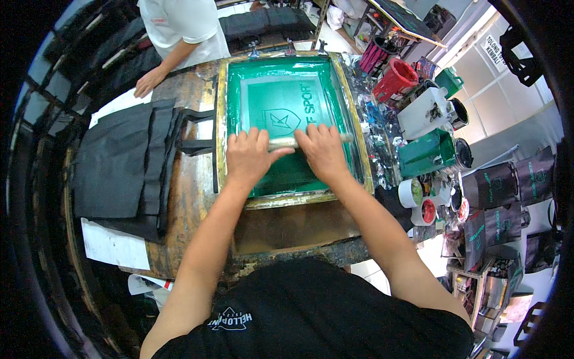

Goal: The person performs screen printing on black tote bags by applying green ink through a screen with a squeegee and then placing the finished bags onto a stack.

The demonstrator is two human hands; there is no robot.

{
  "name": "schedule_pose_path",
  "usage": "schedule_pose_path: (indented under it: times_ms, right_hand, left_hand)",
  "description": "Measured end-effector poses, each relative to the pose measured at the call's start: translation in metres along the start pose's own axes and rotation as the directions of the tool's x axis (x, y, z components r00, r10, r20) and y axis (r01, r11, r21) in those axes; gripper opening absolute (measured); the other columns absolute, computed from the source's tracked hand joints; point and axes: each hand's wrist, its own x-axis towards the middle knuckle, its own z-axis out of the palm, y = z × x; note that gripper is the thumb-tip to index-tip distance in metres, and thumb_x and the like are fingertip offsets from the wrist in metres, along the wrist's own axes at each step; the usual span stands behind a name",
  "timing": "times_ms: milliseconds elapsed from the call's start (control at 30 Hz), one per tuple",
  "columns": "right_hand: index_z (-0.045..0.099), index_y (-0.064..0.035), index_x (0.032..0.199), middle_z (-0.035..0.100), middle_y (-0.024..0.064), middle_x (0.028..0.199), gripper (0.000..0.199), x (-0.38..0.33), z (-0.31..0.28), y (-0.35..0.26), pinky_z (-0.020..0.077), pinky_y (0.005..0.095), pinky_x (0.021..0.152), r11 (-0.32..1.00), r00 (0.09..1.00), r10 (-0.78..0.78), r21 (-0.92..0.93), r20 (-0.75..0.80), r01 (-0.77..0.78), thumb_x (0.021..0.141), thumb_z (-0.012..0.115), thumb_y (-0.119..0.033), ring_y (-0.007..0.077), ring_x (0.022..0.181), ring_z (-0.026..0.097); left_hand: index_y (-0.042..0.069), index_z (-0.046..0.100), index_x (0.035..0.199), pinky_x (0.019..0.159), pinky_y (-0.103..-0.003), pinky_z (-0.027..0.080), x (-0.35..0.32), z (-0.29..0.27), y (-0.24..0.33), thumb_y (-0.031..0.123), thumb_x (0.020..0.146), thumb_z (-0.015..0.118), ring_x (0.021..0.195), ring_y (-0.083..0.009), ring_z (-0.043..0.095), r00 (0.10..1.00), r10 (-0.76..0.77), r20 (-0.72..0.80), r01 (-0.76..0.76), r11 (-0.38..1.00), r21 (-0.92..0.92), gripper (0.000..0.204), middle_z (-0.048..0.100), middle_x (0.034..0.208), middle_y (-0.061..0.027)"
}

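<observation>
A squeegee [282, 143] with a pale bar lies crosswise over the green-inked mesh of a screen-printing frame [293, 201]. My left hand [248, 157] is wrapped around its left part, thumb stretched along the bar. Farther right, my right hand [324, 152] grips the same bar. Beyond my hands, a shield emblem and lettering show in the lighter part of the mesh [254, 99]. The squeegee's blade is hidden beneath my fingers. Left of the frame, black fabric bags [119, 167] are stacked, and the handles [197, 146] of one reach the frame's left edge.
Clamps [290, 49] hold the frame's far edge on a worn wooden table [191, 206]. Along the right stand a red bucket [396, 81], a green container [427, 152] and several ink tubs [424, 211]. At the far left, another person's hand [150, 82] rests on the table.
</observation>
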Motion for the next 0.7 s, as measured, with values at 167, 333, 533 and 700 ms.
schedule_pose_path:
  times_ms: [167, 333, 533, 700]
  right_hand:
    - [0.065, -0.0164, 0.113, 0.059, 0.0048, 0.094, 0.022, -0.049, -0.034, -0.023, 0.0424, 0.0420, 0.078, 0.997, 0.999, 0.005, 0.071, 0.047, -0.008, 0.090, 0.064, -0.017, 0.0249, 0.090, 0.060]
    - [0.065, -0.0133, 0.117, 0.057, 0.0080, 0.095, 0.033, -0.074, -0.053, -0.036, 0.0410, 0.0443, 0.081, 0.991, 0.998, -0.012, 0.137, 0.070, 0.002, 0.085, 0.065, -0.007, 0.0291, 0.093, 0.057]
    - [0.065, -0.0168, 0.130, 0.061, 0.0066, 0.103, 0.044, -0.064, -0.063, -0.030, 0.0410, 0.0437, 0.081, 0.992, 0.986, -0.016, 0.127, 0.164, -0.005, 0.087, 0.074, -0.017, 0.0266, 0.097, 0.058]
    - [0.062, -0.0172, 0.141, 0.060, 0.0131, 0.122, 0.061, -0.076, -0.071, -0.036, 0.0360, 0.0567, 0.106, 0.981, 0.996, -0.008, 0.192, -0.092, 0.026, 0.083, 0.082, -0.017, 0.0320, 0.121, 0.056]
  left_hand:
    - [0.012, 0.058, 0.075, 0.067, -0.040, 0.041, -0.040, -0.039, 0.028, 0.073, 0.077, 0.076, 0.069, -0.0255, 0.056, 1.000, 0.003, 0.031, -0.001, 0.999, -0.050, 0.064, 0.053, 0.075, -0.0046]
    - [0.013, 0.058, 0.076, 0.068, -0.042, 0.041, -0.067, -0.062, 0.046, 0.075, 0.079, 0.073, 0.072, -0.0257, 0.055, 0.999, -0.025, 0.027, 0.027, 0.998, -0.051, 0.064, 0.053, 0.078, -0.0053]
    - [0.006, 0.071, 0.107, 0.096, -0.048, 0.044, -0.061, -0.069, 0.039, 0.069, 0.081, 0.078, 0.099, -0.0301, 0.061, 0.998, -0.051, -0.026, 0.043, 0.968, -0.248, 0.069, 0.064, 0.103, -0.0104]
    - [0.004, 0.062, 0.137, 0.112, -0.056, 0.036, -0.119, -0.094, -0.001, 0.074, 0.073, 0.083, 0.125, -0.0354, 0.050, 0.979, -0.201, 0.022, 0.199, 0.936, -0.291, 0.097, 0.055, 0.134, -0.0148]
